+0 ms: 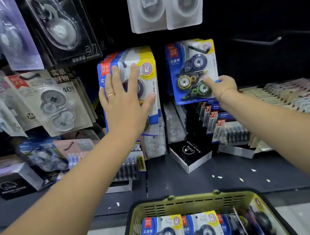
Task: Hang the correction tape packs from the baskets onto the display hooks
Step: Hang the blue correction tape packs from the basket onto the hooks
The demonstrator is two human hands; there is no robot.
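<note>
While the left hand (124, 101), fingers (116, 78) straight and spread, presses the hung stack (148, 77) flat, likely steadying it, the right hand (221, 87) pinches one pack's (191, 71) lower corner, seemingly seating it on its hook (199, 48). Basket (188, 202) below: more packs (199, 227). Bare hook (258, 41) rightward; clock box (190, 151) on shelf (226, 171), no obstruction.

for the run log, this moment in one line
left hand: flat on hung stack | right hand: pinching three-tape pack | basket: holds more packs
</note>
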